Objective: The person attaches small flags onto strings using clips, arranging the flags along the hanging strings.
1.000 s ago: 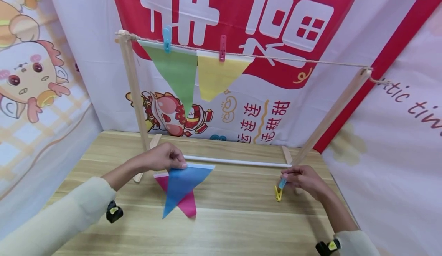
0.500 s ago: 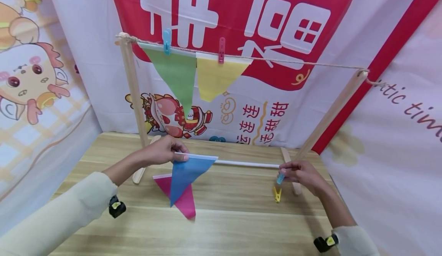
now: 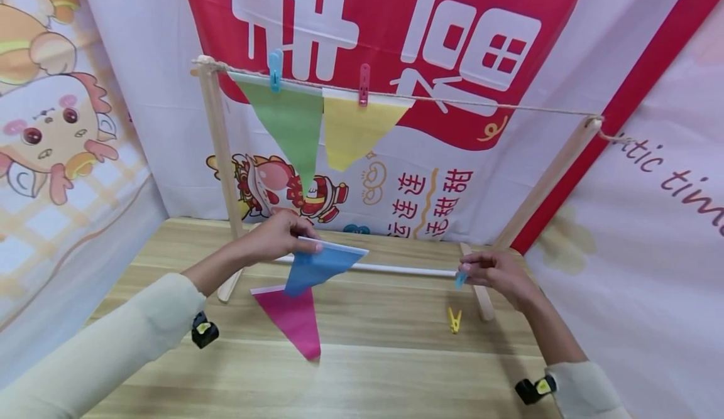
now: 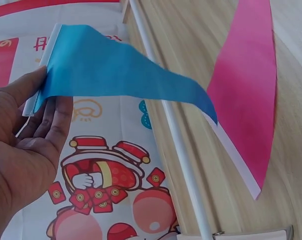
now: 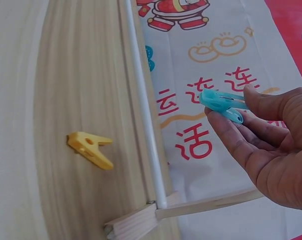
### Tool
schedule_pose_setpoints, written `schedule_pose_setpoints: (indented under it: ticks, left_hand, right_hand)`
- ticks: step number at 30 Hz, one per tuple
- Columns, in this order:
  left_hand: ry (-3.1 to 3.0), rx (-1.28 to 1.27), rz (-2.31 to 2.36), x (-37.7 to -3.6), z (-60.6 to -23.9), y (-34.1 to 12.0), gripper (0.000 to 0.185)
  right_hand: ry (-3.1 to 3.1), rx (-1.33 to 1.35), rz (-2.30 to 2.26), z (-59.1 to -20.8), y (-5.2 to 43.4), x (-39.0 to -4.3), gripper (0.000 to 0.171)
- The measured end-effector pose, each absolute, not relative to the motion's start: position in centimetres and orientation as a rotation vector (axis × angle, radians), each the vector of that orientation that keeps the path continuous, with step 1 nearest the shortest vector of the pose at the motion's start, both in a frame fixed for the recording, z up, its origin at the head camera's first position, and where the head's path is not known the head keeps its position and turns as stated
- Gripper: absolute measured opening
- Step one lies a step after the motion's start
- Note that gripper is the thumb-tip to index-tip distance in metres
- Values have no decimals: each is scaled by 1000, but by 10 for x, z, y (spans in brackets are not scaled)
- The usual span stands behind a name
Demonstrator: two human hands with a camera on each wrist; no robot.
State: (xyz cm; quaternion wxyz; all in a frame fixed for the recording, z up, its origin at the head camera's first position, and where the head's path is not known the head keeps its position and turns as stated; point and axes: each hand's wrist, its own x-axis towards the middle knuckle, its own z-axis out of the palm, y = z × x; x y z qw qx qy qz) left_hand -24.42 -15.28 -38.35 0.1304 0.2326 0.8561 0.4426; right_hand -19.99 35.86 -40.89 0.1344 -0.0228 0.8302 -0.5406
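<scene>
Blue flag (image 3: pixel 325 267) has shifted toward 1 o'clock in the head view over the last half second. Its tip is drawn up, so the pink flag (image 3: pixel 294 321) on the worktop (image 3: pixel 373 375), part covered before, shows nearly whole. Left grip (image 3: pixel 283 237) has gone the same way. Right grip (image 3: pixel 493 276) sits a touch nearer 12 o'clock than before; the gap from its blue peg (image 3: pixel 460 279) to the yellow peg (image 3: pixel 455 320) has widened.

Blue flag now: at 4 o'clock of the left grip, clear of the worktop along its top edge, tip at 7 o'clock. Tip overlaps the pink flag's white edge in view; contact, cannot tell. Left grip clamped, thumb and fingers pinching one end of the blue flag's white band. Right grip also clamped, thumb and fingertips on the blue peg, at 9 o'clock of that hand. Yellow peg lies on the worktop, at 6 o'clock of the blue peg.

Unchanged toward 12 o'clock: string (image 3: pixel 509 103) between two posts, green flag (image 3: pixel 285 114) under a turquoise peg (image 3: pixel 275 70), yellow flag (image 3: pixel 362 130) under a pink peg (image 3: pixel 364 84). White rod (image 3: pixel 404 269) runs behind the blue flag, toward 3 o'clock.
</scene>
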Motion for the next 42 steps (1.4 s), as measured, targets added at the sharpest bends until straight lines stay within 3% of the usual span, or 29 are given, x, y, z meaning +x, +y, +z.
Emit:
schedule_pose_setpoints:
  ticks: [42]
  left_hand:
    - [2559,550,1595,-249,-345,-116,25]
  right_hand:
    - [2593,-164,-1520,-341,328,-215,49]
